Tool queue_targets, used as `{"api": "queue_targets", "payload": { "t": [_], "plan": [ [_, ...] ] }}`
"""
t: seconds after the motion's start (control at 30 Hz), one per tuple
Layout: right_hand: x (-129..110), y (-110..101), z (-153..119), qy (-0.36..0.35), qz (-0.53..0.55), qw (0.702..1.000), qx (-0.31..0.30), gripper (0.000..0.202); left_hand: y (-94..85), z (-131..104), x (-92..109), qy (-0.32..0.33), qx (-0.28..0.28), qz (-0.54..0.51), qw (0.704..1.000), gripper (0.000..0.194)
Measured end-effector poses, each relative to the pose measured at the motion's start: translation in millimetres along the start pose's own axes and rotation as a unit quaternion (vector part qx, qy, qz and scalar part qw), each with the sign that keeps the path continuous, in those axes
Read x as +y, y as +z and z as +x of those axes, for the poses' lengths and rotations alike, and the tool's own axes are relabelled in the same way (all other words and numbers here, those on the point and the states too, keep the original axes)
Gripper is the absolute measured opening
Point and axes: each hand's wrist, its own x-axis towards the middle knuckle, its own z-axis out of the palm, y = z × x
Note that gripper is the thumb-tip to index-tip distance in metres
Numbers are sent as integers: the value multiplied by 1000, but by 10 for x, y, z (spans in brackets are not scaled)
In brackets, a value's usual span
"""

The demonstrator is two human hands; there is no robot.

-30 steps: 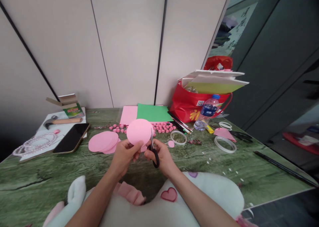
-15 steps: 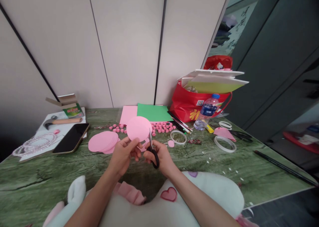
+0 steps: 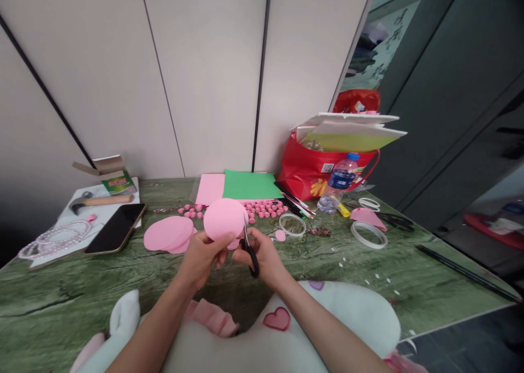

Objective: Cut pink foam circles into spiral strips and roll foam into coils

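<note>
My left hand (image 3: pixel 204 256) pinches the lower edge of a round pink paper disc (image 3: pixel 223 219), held up over the table. Closed around the black handles of a pair of scissors (image 3: pixel 250 256) is my right hand (image 3: pixel 262 253). The scissor blades point upward at the disc's right edge. Left of my left hand lies a fanned stack of pink paper circles (image 3: pixel 167 234). Small pink beads (image 3: pixel 266 208) are scattered behind the disc, in front of a green sheet (image 3: pixel 251 185) and a pink sheet (image 3: pixel 210 188).
At left are a phone (image 3: pixel 115 228), a hammer (image 3: pixel 102 200), a pearl string (image 3: pixel 57 239) and an opened box (image 3: pixel 118 182). A red bag (image 3: pixel 305 166), a water bottle (image 3: pixel 339 183), tape rolls (image 3: pixel 368 235) and black scissors (image 3: pixel 395 220) stand or lie at right.
The pink disc has moved slightly down and left and turned in my left hand. The scissor blades now stand closer against its right edge.
</note>
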Motion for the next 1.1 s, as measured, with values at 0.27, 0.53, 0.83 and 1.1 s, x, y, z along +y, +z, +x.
{"api": "queue_targets", "payload": {
  "t": [0.27, 0.53, 0.83, 1.1],
  "plan": [
    [-16, 2, 8, -24, 0, 1000, 9, 44, 4, -5, 4, -12, 1, 26, 1000, 26],
    [9, -9, 19, -17, 9, 1000, 10, 43, 6, -16, 6, -3, 9, 24, 1000, 26],
    [-13, -4, 6, 1, 3, 1000, 11, 40, -1, -7, 2, 13, 9, 7, 1000, 24],
    [-25, 3, -3, 12, -12, 1000, 26, 38, -8, -1, 5, 24, 4, -15, 1000, 22]
  ]
}}
